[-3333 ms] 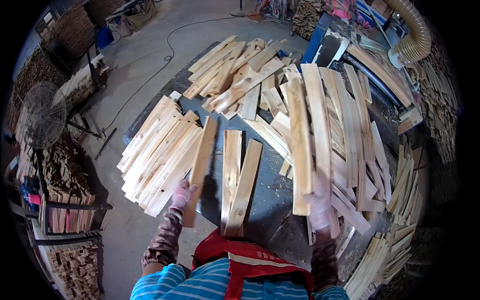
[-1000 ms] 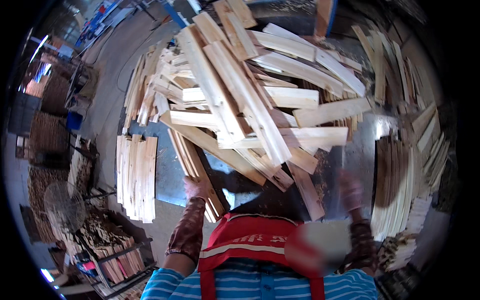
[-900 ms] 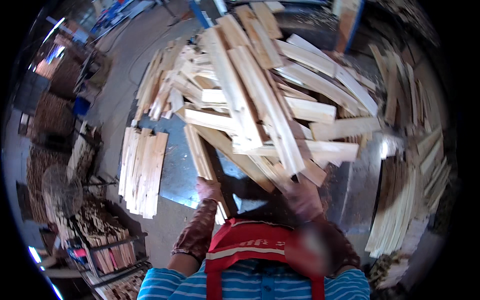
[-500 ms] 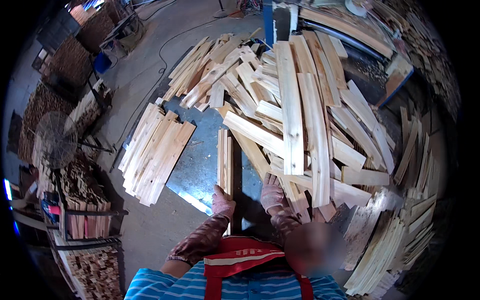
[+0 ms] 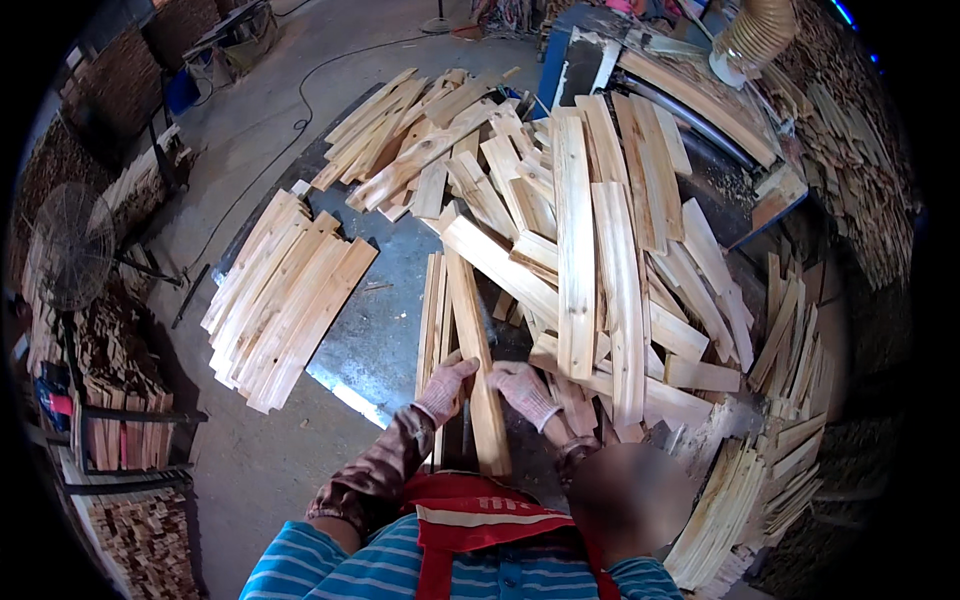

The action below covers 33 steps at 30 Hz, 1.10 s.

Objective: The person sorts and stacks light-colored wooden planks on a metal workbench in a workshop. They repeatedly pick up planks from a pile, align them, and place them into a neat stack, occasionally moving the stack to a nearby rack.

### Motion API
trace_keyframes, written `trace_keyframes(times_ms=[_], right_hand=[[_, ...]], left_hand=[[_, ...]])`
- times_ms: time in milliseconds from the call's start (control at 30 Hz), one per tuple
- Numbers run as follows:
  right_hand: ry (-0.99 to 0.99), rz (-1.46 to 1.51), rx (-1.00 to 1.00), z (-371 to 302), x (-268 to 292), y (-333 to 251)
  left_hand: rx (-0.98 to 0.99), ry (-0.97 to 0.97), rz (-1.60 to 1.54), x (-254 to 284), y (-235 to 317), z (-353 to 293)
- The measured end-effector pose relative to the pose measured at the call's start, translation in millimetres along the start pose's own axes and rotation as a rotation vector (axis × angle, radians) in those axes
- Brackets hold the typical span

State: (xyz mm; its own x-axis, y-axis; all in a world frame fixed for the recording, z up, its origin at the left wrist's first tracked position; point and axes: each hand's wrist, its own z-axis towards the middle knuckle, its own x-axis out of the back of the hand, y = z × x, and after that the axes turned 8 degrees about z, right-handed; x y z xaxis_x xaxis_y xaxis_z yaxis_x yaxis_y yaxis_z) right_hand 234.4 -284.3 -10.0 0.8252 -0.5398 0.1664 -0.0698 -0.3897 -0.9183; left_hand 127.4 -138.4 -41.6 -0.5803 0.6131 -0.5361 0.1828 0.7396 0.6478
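Note:
A long wooden board point(image 5: 468, 330) slants in front of me, its near end close to my red apron. My left hand point(image 5: 447, 388), in a pale knit glove, is closed at the board's left edge. From the other side my right hand point(image 5: 524, 390), gloved alike, grips its right edge with the fingertips; their undersides are hidden. Just left of the board, a few narrow boards point(image 5: 431, 310) stand side by side, partly behind my left hand. A loose pile of boards point(image 5: 575, 240) spreads over the table beyond and right of my right hand.
An even row of boards point(image 5: 290, 305) lies at the table's left. The metal tabletop point(image 5: 375, 300) shows between row and pile. A machine with a roller point(image 5: 690, 110) stands far right, under a ribbed hose point(image 5: 757, 40). A fan point(image 5: 72, 245) and stacked wood point(image 5: 145, 540) are at left.
My right hand has moved left from the pile's edge to the slanted board, which now lies between both hands. My left hand has shifted slightly up. The whole view has turned a little.

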Motion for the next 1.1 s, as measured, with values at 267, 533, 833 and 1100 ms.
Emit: trace_keyframes(times_ms=[267, 533, 833, 1100], right_hand=[[0.336, -1.369, 0.491, 81.9, 44.1, -28.4], [0.339, -1.622, 0.338, 108.4, 76.5, -51.5], [0.827, -0.432, 0.459, 53.4, 149.9, -74.1], [0.579, 0.054, 0.292, 46.8, -13.1, -56.1]], left_hand=[[-0.196, 0.196, 0.215, -24.1, 47.2, -0.8], [-0.215, 0.184, 0.320, 56.9, 82.2, -37.0], [-0.287, 0.259, 0.575, 153.3, 56.7, -26.1], [-0.253, 0.622, 0.974, 158.7, -11.2, -13.5]])
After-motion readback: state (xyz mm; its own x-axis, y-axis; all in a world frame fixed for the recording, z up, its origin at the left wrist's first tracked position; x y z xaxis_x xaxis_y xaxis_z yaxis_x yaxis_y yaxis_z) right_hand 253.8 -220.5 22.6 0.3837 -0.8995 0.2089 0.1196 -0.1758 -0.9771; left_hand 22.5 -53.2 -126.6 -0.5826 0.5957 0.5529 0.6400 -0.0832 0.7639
